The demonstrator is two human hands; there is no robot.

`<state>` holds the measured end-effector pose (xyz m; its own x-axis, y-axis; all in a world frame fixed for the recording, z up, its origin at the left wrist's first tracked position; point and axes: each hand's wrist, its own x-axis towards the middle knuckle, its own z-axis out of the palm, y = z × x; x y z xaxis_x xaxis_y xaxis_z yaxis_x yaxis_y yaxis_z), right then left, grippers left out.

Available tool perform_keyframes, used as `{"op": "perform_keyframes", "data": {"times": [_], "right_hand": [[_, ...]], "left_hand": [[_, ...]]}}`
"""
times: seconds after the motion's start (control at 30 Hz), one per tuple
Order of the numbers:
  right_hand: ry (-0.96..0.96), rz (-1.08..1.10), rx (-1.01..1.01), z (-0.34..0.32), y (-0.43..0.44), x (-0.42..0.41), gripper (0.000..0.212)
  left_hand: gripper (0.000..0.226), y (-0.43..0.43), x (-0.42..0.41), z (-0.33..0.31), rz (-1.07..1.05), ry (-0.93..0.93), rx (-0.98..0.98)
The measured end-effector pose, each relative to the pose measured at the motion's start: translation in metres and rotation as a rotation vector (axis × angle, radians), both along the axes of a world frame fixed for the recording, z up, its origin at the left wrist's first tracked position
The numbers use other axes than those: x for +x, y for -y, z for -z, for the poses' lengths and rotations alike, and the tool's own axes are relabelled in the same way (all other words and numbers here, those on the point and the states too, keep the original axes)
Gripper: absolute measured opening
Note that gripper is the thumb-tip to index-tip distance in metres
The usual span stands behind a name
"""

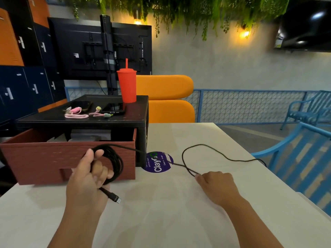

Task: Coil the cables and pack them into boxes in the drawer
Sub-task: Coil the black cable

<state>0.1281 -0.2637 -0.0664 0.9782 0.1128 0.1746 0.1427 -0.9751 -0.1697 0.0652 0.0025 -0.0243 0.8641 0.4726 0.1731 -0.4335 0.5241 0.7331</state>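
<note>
The white tabletop (170, 203) stood in a lounge with greenery (179, 8) hanging from the ceiling, orange and dark lockers (18, 86) on the left and the back of a black screen (89, 51) on a stand behind. On the tabletop's left side sat a black drawer unit (138, 117) with its reddish-brown drawer (44, 158) pulled out towards the person. Pale box-like shapes (89, 136) showed inside, though I could not make them out clearly. On top of the unit were a red tumbler (126, 85) with a straw, two dark phones (113, 108) lying flat, and a couple of pink cables (76, 115) bundled beside them.

The left hand (89, 174) was held in front of the drawer face, its fingers curled round a coil of black cable (116, 163), the thumb up through the loops. The cable's connector (117, 198) hung out below that hand, just above the tabletop. From the coil the loose run stretched right across a round purple sticker (158, 161) to the right hand (216, 185), which pinched it at the fingertips with knuckles up, low over the tabletop. Beyond that pinch the cable curved in a wide loop on the tabletop and trailed off over the right edge near a blue chair (304, 158). An orange seat (164, 86) stood behind the unit.
</note>
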Motion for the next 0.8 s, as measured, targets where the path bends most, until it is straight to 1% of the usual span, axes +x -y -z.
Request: {"op": "perform_keyframes", "data": {"times": [0.07, 0.1, 0.17, 0.23, 0.33, 0.4, 0.5, 0.53, 0.57, 0.63, 0.67, 0.7, 0.77, 0.8], "right_hand": [[0.042, 0.083, -0.024, 0.003, 0.003, 0.003, 0.059], [0.049, 0.138, 0.042, 0.004, 0.005, 0.006, 0.058], [0.047, 0.232, 0.225, 0.004, 0.008, 0.008, 0.048], [0.014, 0.277, 0.227, 0.006, 0.016, 0.011, 0.041], [-0.108, 0.357, 0.313, 0.014, 0.03, 0.015, 0.048], [-0.12, 0.36, 0.346, 0.016, 0.032, 0.016, 0.049], [-0.101, 0.268, 0.426, 0.011, 0.018, 0.014, 0.035], [-0.14, 0.236, 0.417, 0.008, 0.009, 0.01, 0.039], [-0.189, 0.186, 0.383, 0.008, 0.001, 0.008, 0.049], [-0.269, 0.056, 0.193, 0.01, -0.011, 0.002, 0.077], [-0.287, 0.015, 0.113, 0.011, -0.016, -0.001, 0.076], [-0.3, -0.034, 0.091, 0.011, -0.02, -0.003, 0.07], [-0.329, -0.117, 0.083, 0.009, -0.025, -0.008, 0.072], [-0.332, -0.146, 0.078, 0.009, -0.028, -0.009, 0.068]], "left_hand": [[0.033, 0.0, 0.0, 0.0, -0.008, 0.001, 0.0], [0.033, -0.001, 0.001, 0.0, -0.009, 0.001, -0.006], [0.033, -0.004, 0.002, 0.001, -0.01, -0.011, -0.019], [0.033, -0.007, 0.002, 0.002, -0.019, -0.023, -0.036], [0.033, -0.013, 0.001, 0.001, -0.033, -0.018, -0.084], [0.034, -0.014, 0.0, 0.0, -0.026, -0.014, -0.094], [0.042, -0.007, 0.002, 0.001, -0.004, -0.011, -0.062], [0.044, -0.004, 0.003, 0.002, 0.004, -0.012, -0.042], [0.044, 0.0, 0.003, 0.001, 0.01, -0.013, -0.018], [0.039, 0.005, 0.003, 0.002, 0.013, -0.017, 0.026], [0.037, 0.006, 0.002, 0.002, 0.015, -0.019, 0.036], [0.037, 0.007, 0.002, 0.003, 0.015, -0.022, 0.037], [0.035, 0.008, 0.002, 0.003, 0.014, -0.034, 0.041], [0.033, 0.008, 0.002, 0.003, 0.014, -0.039, 0.042]]}}
